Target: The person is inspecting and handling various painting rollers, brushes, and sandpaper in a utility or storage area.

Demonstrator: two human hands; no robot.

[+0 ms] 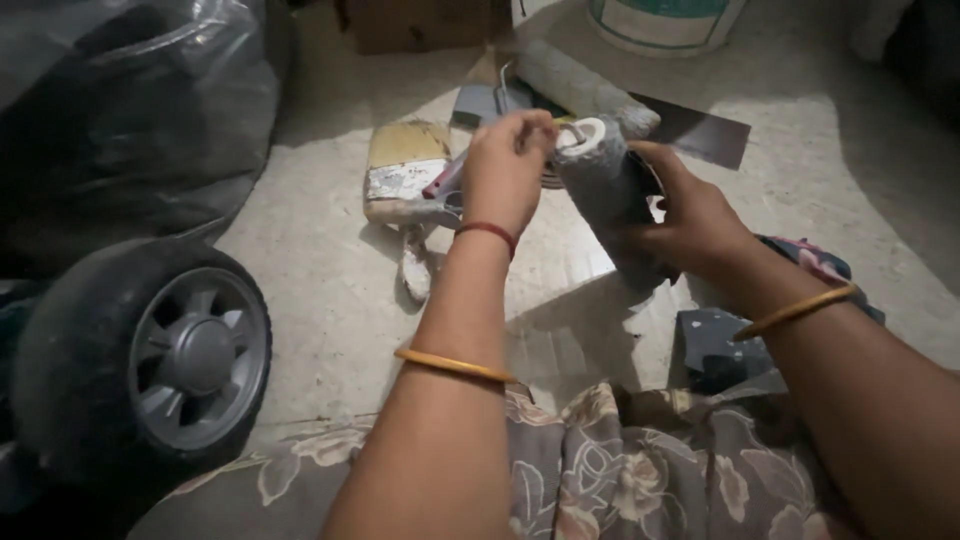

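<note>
Basically, right hand was wrapped around the grey paint roller sleeve, fingers closed on its lower-right side, holding it tilted above the floor with the open white end up and toward the left hand. Left hand sat just beside that top end, fingertips pressed together pinching at the rim of the sleeve; exactly what was between them was too small to tell. Sleeve lay between both hands, in front of the person's floral-print lap. On the floor behind the left hand: a wide flat paintbrush with a metal band, and a second roller further back, near a pale bucket. Dark flat sheet lay right of that roller. Grey-spoked black wheel stood well apart at left, under a black plastic bag.
</note>
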